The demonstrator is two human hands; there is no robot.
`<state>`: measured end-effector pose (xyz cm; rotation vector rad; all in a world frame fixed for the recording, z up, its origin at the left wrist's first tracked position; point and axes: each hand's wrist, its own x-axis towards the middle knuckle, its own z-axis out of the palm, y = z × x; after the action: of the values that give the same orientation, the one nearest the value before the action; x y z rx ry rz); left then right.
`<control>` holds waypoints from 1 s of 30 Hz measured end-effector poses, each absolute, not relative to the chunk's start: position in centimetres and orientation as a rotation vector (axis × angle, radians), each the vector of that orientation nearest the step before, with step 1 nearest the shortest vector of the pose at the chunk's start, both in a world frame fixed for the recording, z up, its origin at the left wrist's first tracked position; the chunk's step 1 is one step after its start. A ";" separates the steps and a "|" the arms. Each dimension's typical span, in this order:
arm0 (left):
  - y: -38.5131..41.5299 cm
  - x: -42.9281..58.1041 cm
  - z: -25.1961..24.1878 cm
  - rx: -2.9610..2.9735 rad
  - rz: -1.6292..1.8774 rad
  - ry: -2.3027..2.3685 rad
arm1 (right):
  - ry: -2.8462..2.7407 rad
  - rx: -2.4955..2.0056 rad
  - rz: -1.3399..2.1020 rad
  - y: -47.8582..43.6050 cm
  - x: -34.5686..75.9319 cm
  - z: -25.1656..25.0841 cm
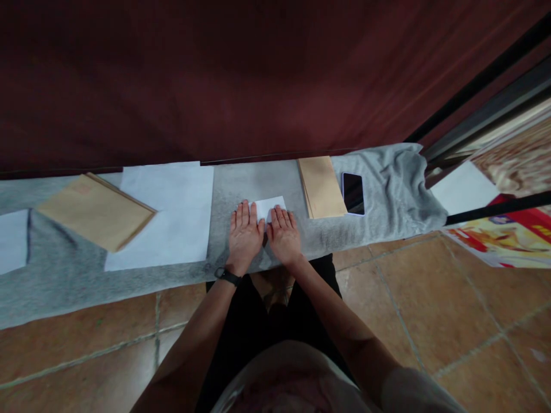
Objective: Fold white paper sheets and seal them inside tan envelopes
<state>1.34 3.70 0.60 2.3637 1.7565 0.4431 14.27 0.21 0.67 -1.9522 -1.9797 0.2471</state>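
Note:
A small white sheet of paper [270,204], perhaps folded, lies on the grey cloth in front of me, mostly covered by my hands. My left hand [245,238] rests palm down over its left side, fingers stretched out and pointing away from me. Flat on the right side of the paper is my right hand [284,234], its fingers also extended. The thumbs point toward each other with a narrow gap between them. A black band [228,276] circles my left wrist. Just right of my hands lie several stacked brown envelopes [322,186].
Large white sheets [172,229] lie at left, partly under more brown envelopes [97,212]. A phone [353,194] sits on the grey cloth [253,179] at right. Beyond are a dark red panel [258,86], a black bar [499,207] and a colourful box [512,238].

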 end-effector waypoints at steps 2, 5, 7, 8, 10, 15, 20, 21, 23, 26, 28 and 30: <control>3.7 1.4 0.7 2.358 0.437 1.755 | -2.011 -1.938 0.267 0.7 14.2 0.9; 3.8 1.3 0.7 2.342 0.441 1.744 | -2.063 -1.893 0.286 1.5 14.3 1.2; 3.8 1.3 0.7 2.339 0.445 1.739 | -2.086 -1.869 0.291 2.1 14.3 1.3; 3.8 1.3 0.7 2.340 0.445 1.738 | -2.096 -1.861 0.291 2.4 14.4 1.3; 3.8 1.2 0.7 2.346 0.442 1.739 | -2.112 -1.850 0.287 2.9 14.4 1.2; 3.6 1.2 0.8 2.374 0.437 1.736 | -2.132 -1.850 0.252 3.9 14.5 0.8; 3.6 1.4 1.3 2.366 0.418 1.749 | -2.117 -1.848 0.195 4.4 14.5 0.5; 3.6 1.4 1.3 2.367 0.413 1.749 | -2.113 -1.844 0.194 4.4 14.5 0.6; 3.7 1.4 1.2 2.376 0.405 1.748 | -2.108 -1.837 0.205 4.3 14.6 0.7; 3.7 1.3 0.9 2.386 0.412 1.759 | -2.108 -1.835 0.226 4.2 14.7 0.8; 3.7 1.3 0.7 2.392 0.426 1.759 | -2.109 -1.841 0.229 4.3 14.8 0.9; 3.7 1.3 0.6 2.403 0.434 1.756 | -2.110 -1.851 0.224 4.3 14.8 0.8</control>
<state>1.27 3.68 0.63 2.4034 1.7561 0.4336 14.81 4.35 0.83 -1.8506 -2.1100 0.2244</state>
